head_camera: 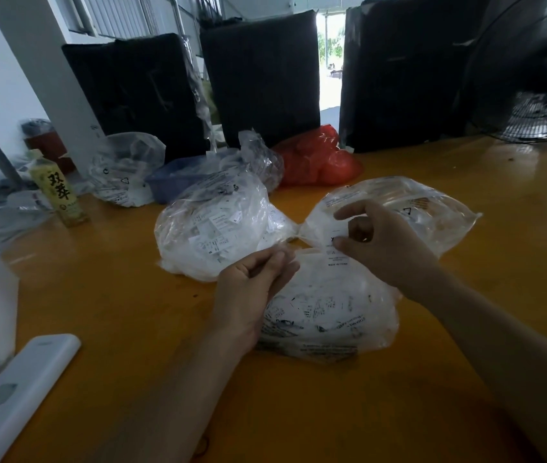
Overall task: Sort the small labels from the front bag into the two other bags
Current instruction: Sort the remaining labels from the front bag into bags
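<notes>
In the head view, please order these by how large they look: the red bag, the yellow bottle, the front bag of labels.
1. front bag of labels, though nearness to the camera enlarges it
2. red bag
3. yellow bottle

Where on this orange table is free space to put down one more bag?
Bare orange table lies right of the right clear bag, also near the front edge below the front clear bag. Crowded: the rear left, around the yellow bottle.

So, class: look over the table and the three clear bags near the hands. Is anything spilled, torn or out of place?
Nothing stands out. The front bag and the two other bags sit on the table, labels inside. The right hand pinches one label.
</notes>
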Tool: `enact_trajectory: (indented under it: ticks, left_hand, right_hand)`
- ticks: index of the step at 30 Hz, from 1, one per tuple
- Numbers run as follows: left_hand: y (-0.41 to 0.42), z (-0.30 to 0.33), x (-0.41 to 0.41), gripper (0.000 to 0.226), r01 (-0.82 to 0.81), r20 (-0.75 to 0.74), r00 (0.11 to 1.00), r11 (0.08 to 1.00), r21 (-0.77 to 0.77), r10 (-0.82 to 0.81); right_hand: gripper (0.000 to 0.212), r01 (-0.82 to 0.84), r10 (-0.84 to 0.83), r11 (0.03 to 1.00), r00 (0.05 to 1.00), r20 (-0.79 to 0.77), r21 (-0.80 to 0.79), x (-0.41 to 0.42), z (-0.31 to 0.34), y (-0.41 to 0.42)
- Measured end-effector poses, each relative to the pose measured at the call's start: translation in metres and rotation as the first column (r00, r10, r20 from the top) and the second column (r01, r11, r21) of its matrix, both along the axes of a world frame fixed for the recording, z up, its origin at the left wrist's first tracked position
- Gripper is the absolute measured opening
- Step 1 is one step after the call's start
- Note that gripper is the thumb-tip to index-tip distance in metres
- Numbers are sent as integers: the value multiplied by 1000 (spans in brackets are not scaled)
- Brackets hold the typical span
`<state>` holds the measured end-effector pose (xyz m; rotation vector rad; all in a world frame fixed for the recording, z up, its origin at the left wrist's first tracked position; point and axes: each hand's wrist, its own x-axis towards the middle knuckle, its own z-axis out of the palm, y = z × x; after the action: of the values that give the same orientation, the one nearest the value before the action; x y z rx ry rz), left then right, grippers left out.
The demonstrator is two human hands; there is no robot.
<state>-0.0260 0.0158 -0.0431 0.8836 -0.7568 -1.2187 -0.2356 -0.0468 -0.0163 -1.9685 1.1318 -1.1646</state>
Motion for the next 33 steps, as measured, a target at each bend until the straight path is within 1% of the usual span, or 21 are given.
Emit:
enact_trajectory:
  ticks: [2,5,7,9,11,15,17,20,23,27,30,33]
  left_hand:
    - [0,-1,0,46,11,12,1000,1000,-9,-11]
    - [0,-2,1,48,44,57,998,999,-25,-42]
    - [0,-3,1,46,58,76,996,998,-31,-56]
    - [1,-4,0,36,69,98,993,997,-35,-65]
    - [1,-4,-1,28,74,109,992,996,-40,-69]
    - [2,-2,-2,36,78,119,990,996,-45,-72]
    - [3,-2,-2,33,79,142,987,996,-46,-72]
    - [4,-3,-1,25,90,221,972,994,-55,-76]
    - [5,-5,-1,27,85,361,931,993,-78,-52]
    - [6,-6,-1,27,70,549,835,990,-125,11]
    - [5,-7,0,24,73,637,769,986,-151,41]
    - [5,-8,-1,16,61,664,746,987,-146,52]
  right_hand:
    - [21,2,-3,999,1000,-3,-40,1,1,1]
    - [15,-14,12,996,1000,-18,-83,4,2,5]
    - [16,-20,17,995,999,-35,-97,5,2,7]
    - [20,-31,23,991,998,-66,-126,5,2,8]
    - [24,-32,10,985,992,-129,-168,6,3,9]
    - [19,-53,6,971,980,-200,-232,8,5,12]
    - [20,-63,-4,963,970,-244,-264,8,4,12]
    - [21,-80,-17,942,958,-286,-326,7,5,13]
    - [19,-115,-36,921,926,-375,-372,8,5,13]
    - [22,-181,-32,911,864,-502,-371,9,4,13]
    - [26,-206,-11,916,845,-535,-343,11,3,14]
    - [35,-211,38,940,845,-534,-268,12,3,15]
